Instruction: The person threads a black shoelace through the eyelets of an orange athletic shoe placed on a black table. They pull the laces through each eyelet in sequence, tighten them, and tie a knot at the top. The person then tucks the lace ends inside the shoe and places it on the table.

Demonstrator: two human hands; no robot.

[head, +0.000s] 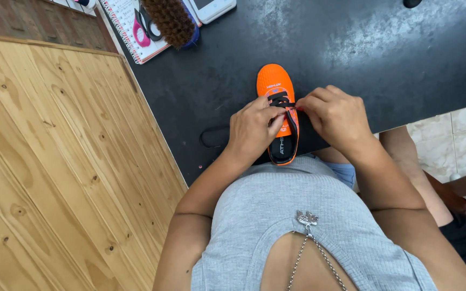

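From the head camera, looking straight down, an orange shoe (276, 102) lies on the black table (351, 48) near its front edge, toe pointing away from the person and heel toward the body. The left hand (253, 129) rests on the shoe's left side with its fingers curled in, pinching the black lace (279, 99) over the tongue. The right hand (334, 116) sits just beside the shoe on the right, fingers also bent closed, its fingertips meeting the lace at the same spot; how much of the lace each hand grips is hidden by the knuckles. A black insole-shaped piece (214, 137) lies flat on the table just left of the left wrist. At the far left corner of the table lie a spiral notebook (128, 27), pink-handled scissors (144, 27) on it, a brown bristle brush (172, 21) and a white phone (212, 8). A wooden plank wall (55, 161) fills the left side.
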